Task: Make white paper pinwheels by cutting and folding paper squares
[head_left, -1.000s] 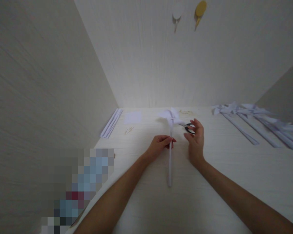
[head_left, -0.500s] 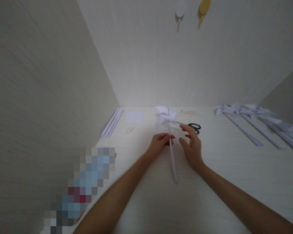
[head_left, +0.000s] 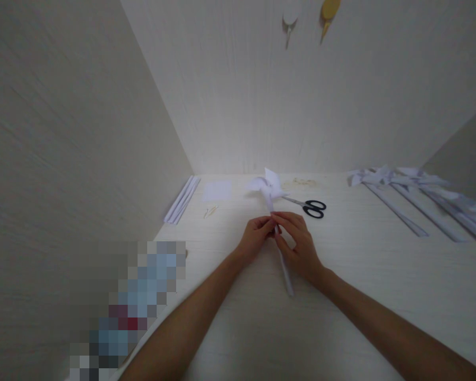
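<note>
A white paper pinwheel (head_left: 270, 186) on a rolled paper stick (head_left: 286, 272) is held over the middle of the table, its blades pointing away from me and slightly blurred. My left hand (head_left: 257, 233) pinches the stick a little below the blades. My right hand (head_left: 297, 241) has its fingers and thumb closed on the same stick, right beside the left fingertips. Just beyond the right hand lie scissors (head_left: 313, 208) with black handles, their blade tips reaching behind the pinwheel.
Several finished paper pinwheels (head_left: 412, 203) lie at the right. Rolled paper sticks (head_left: 182, 200) rest along the left wall, beside a square paper sheet (head_left: 216, 191) and small thin pieces (head_left: 211, 211). Two hooks (head_left: 290, 16) are on the back wall. A pixelated area covers the lower left.
My right hand has moved left from beside the stick and closed on it. The pinwheel's blades have turned, and the stick's lower end has shifted slightly right.
</note>
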A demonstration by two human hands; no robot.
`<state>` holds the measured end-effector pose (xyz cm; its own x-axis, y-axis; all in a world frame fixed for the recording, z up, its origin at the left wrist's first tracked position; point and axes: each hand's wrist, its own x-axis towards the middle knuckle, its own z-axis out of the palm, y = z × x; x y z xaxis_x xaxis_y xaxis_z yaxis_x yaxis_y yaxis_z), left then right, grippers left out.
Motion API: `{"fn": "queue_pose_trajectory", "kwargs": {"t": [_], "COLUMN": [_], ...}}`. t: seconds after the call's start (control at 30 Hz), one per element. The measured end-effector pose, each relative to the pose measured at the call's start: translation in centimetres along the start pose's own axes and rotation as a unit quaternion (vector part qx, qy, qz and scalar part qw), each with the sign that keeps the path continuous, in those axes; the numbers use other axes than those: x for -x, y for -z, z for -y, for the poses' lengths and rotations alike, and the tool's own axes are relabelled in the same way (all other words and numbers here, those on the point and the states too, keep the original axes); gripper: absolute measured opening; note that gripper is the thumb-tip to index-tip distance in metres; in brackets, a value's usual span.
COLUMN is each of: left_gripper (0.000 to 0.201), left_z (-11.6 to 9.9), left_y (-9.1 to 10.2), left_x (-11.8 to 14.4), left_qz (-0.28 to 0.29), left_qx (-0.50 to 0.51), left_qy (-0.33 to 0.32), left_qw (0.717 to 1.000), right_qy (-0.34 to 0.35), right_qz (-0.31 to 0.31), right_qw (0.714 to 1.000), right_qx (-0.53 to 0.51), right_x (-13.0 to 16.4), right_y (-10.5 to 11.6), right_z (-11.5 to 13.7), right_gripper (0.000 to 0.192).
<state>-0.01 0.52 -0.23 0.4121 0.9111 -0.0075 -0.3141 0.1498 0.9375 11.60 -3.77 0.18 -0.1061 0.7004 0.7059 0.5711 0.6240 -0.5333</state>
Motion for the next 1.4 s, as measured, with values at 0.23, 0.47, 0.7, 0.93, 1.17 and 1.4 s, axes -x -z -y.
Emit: {"fn": "queue_pose_trajectory", "kwargs": {"t": [0.23,0.47,0.7,0.93,1.17,1.4], "left_gripper": [0.026,0.025,0.027,0.029,0.025,0.025], "left_z": [0.1,-0.3,0.1,0.4,-0.4,-0.6], "left_y": [0.2,0.4,0.4,0.6,0.2,0.3], "left_x": [-0.3,-0.3,-0.2,-0.3,0.1,0.2], "left_qz": [-0.046,-0.084,-0.015,-0.040,-0.054,-0.036], "left_qx": [-0.010,-0.020,-0.017,-0.016,0.028,0.039], "left_qy": [-0.017,-0.034,-0.005,0.002,0.024,0.026], "left_qw": [0.999,0.996,1.000,0.999,0.998,0.998], "right_qy": [-0.105,-0.194,-0.199,-0.196,-0.222,-0.228], "right_qz": [-0.061,0.077,0.050,0.048,0.056,0.108], "right_qw": [0.993,0.977,0.978,0.978,0.971,0.962], "right_qx": [-0.002,-0.036,-0.039,-0.052,-0.063,-0.103], "right_x": [-0.1,-0.1,-0.3,-0.2,-0.2,-0.3], "right_y": [0.0,-0.4,-0.2,-0.3,-0.4,-0.4], "right_z": [0.1,-0.1,0.2,0.2,-0.1,-0.2], "right_gripper": [0.006,0.021,0.021,0.021,0.026,0.029]}}
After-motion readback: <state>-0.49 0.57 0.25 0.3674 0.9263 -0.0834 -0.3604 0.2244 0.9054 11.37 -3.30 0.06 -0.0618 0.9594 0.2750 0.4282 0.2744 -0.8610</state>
